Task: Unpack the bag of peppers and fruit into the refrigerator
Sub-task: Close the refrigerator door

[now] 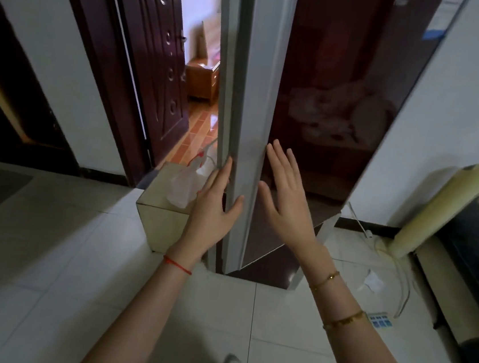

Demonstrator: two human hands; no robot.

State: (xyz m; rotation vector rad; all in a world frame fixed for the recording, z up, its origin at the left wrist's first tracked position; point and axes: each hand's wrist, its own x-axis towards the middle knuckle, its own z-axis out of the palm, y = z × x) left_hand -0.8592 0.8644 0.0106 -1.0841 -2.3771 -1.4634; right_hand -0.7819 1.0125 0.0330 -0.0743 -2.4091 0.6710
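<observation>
Your left hand [214, 205] lies with straight fingers along the grey edge of the refrigerator door [252, 123], the thumb on the front of that edge; it holds nothing. Just left of this hand, the thin plastic bag [185, 184] sits on top of a pale box [159, 217] beside the refrigerator. To the right of the edge, your right hand [286, 195] is flat and open against the dark glossy door panel [343, 73], also empty. Whether the door is shut or slightly open, I cannot tell. I judge the unpacking is not started: what is inside the bag is not visible, and all the peppers and fruit are left to move.
</observation>
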